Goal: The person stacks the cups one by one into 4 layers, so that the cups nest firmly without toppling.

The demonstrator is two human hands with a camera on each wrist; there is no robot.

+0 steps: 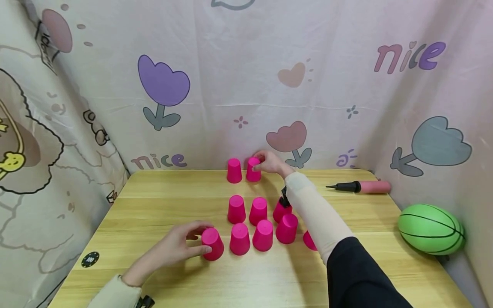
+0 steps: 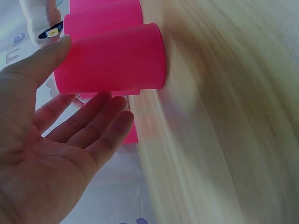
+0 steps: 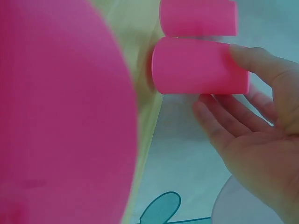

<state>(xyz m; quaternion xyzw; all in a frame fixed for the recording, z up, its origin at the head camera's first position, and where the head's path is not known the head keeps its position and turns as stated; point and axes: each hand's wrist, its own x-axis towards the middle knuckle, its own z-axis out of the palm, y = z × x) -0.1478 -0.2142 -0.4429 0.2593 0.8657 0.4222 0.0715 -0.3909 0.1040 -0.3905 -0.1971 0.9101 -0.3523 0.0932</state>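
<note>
Your left hand (image 1: 181, 243) grips a bright pink, tapered, plastic-looking cup (image 1: 213, 244), mouth-down at the left end of the front row on the pale wood-grain table (image 1: 177, 186). Your right hand (image 1: 272, 162) pinches a matching pink back-row cup (image 1: 252, 173) near its narrow top, just beside a second pink back-row cup (image 1: 234, 172). The head view alone gives you the whole layout: two cups behind, three pink middle-row cups (image 1: 236, 210) and five in front, with your cream-and-black right sleeve (image 1: 319, 216) partly covering the rightmost front one. From your left wrist you see what the head view hides: the palm side, thumb at the cup's narrow end, other fingers (image 2: 96, 126) along its far side. Your right wrist view shows the same hold there, plus a blurred pink shape (image 3: 60, 116) up close. Only the head view shows the green ball with black lines (image 1: 431, 229), pink-and-black nozzled cylinder (image 1: 371, 187) and black disc (image 1: 90, 259).
</note>
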